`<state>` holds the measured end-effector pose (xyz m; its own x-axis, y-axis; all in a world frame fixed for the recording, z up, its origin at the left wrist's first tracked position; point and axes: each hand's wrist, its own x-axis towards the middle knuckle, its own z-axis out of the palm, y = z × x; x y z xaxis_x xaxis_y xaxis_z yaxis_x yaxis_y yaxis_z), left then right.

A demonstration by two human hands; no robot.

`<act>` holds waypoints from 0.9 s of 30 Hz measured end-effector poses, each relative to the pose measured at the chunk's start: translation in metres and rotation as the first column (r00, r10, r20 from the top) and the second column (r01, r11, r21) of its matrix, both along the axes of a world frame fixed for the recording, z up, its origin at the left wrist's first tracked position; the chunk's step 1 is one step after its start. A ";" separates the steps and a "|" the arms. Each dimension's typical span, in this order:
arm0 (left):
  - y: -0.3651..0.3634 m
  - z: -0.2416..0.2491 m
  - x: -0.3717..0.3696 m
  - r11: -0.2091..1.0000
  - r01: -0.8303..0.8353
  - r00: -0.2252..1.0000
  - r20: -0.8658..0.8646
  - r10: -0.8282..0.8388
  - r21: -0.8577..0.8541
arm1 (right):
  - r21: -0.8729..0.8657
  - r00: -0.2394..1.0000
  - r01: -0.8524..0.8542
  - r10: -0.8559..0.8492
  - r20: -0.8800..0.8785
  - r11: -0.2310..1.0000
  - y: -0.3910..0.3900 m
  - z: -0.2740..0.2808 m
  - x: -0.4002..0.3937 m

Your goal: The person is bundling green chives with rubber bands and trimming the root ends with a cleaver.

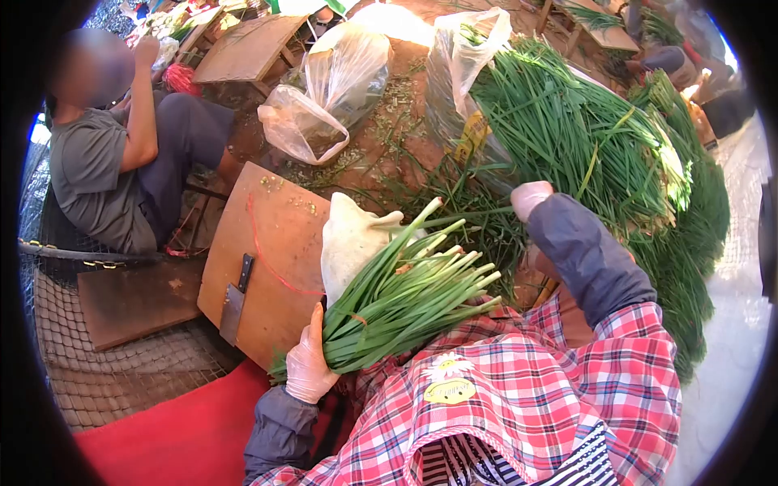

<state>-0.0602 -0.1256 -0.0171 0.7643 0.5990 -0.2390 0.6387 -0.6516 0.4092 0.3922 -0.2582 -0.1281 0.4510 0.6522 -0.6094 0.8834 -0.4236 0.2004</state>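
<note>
A bundle of garlic chives [389, 304] lies across my lap, its pale cut ends pointing up and right. A thin reddish-brown tie [359, 318] goes around it. My gloved left hand [312, 364] is closed around the leafy end, thumb raised along the side. My gloved right hand [531, 198] is closed beside the large heap of chives [575, 121]. One long green leaf [478, 215] stretches from near the bundle's stems to this hand; the fingertips are hidden. A whitish cloth [348, 243] sits behind the bundle on the board's edge.
A wooden board [267, 211] holds a cleaver [237, 300] and a red string [263, 251]. Plastic bags [324, 97] stand ahead among scattered trimmings. Another person [121, 162] sits at the left. Red fabric [170, 433] and netting [73, 364] lie at lower left.
</note>
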 end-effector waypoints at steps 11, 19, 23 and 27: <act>-0.004 0.003 0.004 1.000 0.019 1.000 -0.007 -0.019 0.011 | 0.102 0.409 0.559 -0.167 -0.897 0.823 0.007 0.074 -0.081; -0.003 0.000 0.000 0.997 0.055 0.998 0.036 -0.057 0.056 | 0.172 0.997 0.028 -0.041 0.070 0.985 0.003 0.062 -0.020; -0.003 0.003 0.001 0.996 0.050 0.998 0.043 -0.053 0.071 | 0.323 0.939 -0.344 0.312 0.148 0.882 0.028 0.095 -0.054; -0.005 0.003 0.002 0.990 0.079 0.996 0.036 -0.084 0.114 | 0.425 0.862 -0.259 0.406 -0.304 0.867 0.057 0.124 -0.122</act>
